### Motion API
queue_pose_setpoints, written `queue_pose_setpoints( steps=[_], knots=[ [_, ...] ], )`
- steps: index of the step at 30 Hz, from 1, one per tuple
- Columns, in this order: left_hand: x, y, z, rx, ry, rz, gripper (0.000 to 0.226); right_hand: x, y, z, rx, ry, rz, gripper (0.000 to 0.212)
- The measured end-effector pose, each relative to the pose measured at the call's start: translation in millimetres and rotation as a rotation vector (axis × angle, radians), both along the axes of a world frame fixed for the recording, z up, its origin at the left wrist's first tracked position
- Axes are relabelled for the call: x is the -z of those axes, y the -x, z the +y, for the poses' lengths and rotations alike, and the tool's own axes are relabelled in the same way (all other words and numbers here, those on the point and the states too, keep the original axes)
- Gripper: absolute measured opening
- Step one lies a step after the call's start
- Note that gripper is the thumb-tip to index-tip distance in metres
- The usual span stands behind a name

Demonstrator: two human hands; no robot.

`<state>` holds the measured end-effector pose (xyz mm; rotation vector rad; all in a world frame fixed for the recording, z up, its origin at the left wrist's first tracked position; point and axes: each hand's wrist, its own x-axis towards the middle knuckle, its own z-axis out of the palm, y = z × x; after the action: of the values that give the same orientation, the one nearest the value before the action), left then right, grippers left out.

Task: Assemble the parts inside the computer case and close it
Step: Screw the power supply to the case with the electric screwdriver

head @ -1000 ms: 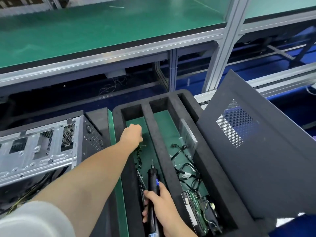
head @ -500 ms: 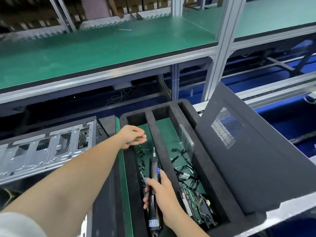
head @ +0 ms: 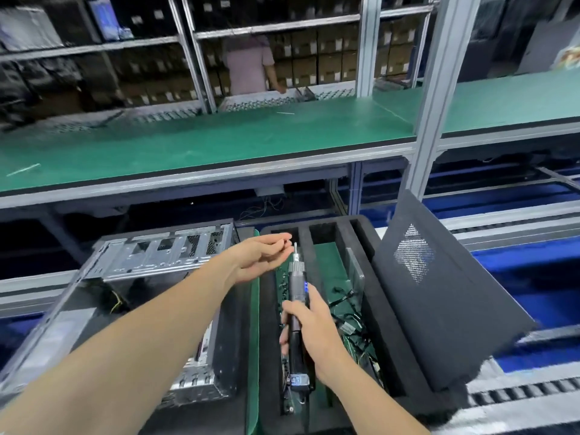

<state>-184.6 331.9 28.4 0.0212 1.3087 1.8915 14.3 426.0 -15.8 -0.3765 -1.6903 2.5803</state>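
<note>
My right hand (head: 309,331) grips a grey electric screwdriver (head: 297,309), its bit pointing up and away. My left hand (head: 262,257) is lifted palm-up beside the bit, its fingertips pinching something small, likely a screw, right at the tip. The open computer case (head: 131,296) lies on its side at the left, metal frame and cables showing. A black foam tray (head: 373,296) with green-floored slots sits under both hands, holding loose screws, cables and a circuit board. The black side panel (head: 439,296) with a mesh vent leans against the tray's right edge.
A green-topped workbench shelf (head: 219,139) runs across behind, on aluminium posts (head: 436,98). Roller conveyor rails (head: 518,390) lie at the right and front. A person (head: 249,64) stands at shelves of boxes far back.
My left hand rose out of the tray slot and turned palm-up toward the bit. My right hand lifted the screwdriver. The view tilted upward.
</note>
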Motion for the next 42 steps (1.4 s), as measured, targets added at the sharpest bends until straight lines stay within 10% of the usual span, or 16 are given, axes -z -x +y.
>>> queue_pose_setpoints(
  steps=[12, 21, 31, 42],
  knots=[
    [40, -56, -5, -0.039, 0.783, 0.442, 0.007, 52, -51, -15, -0.043, -0.077, -0.266, 0.035],
    [94, 7, 30, 0.307, 1.116, 0.690, 0.019, 85, -3, 6, 0.021, -0.056, -0.369, 0.060],
    [141, 112, 72, 0.574, 1.618, 1.433, 0.019, 98, 65, 18, 0.055, -0.044, -0.421, 0.044],
    [177, 122, 90, 0.784, 1.851, 1.471, 0.028, 105, 87, 25, 0.037, -0.096, -0.499, 0.043]
  ],
)
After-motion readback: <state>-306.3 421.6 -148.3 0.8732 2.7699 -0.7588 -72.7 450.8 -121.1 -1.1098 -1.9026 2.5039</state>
